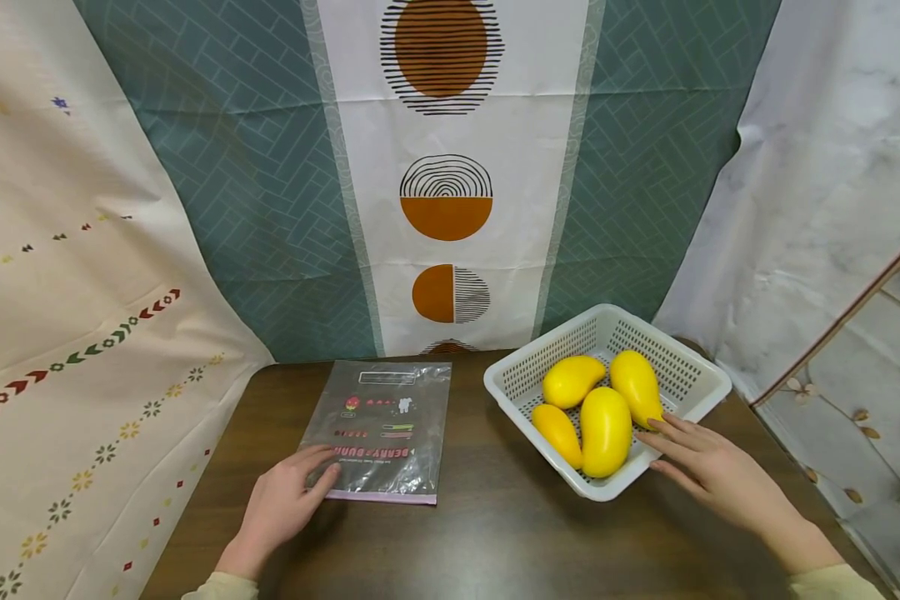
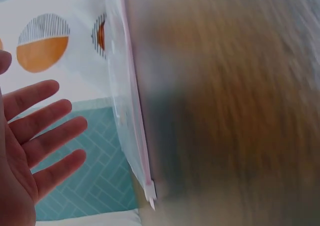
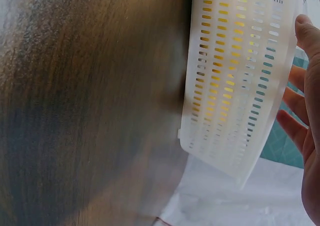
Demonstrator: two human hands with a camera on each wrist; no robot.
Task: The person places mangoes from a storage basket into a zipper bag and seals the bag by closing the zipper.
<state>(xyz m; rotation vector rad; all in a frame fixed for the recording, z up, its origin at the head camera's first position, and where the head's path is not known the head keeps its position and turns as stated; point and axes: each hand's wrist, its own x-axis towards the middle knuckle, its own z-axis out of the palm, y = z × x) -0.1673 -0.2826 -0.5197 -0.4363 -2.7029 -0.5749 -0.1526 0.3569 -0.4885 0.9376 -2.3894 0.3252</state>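
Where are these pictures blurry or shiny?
Head view: mostly sharp, with glare on the table near the bottom edge; left wrist view: the table looks blurred, the left hand clearer; right wrist view: the basket looks fairly clear.

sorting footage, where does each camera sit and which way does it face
Head: on head, facing forward and down at clear plastic bag and white rectangular plastic basket; left hand and right hand show.
Left wrist: worn there, facing the bag's edge and teal-and-white printed cloth; left hand shows.
Right wrist: worn there, facing the basket's side; right hand shows.
Head and right wrist share the basket.
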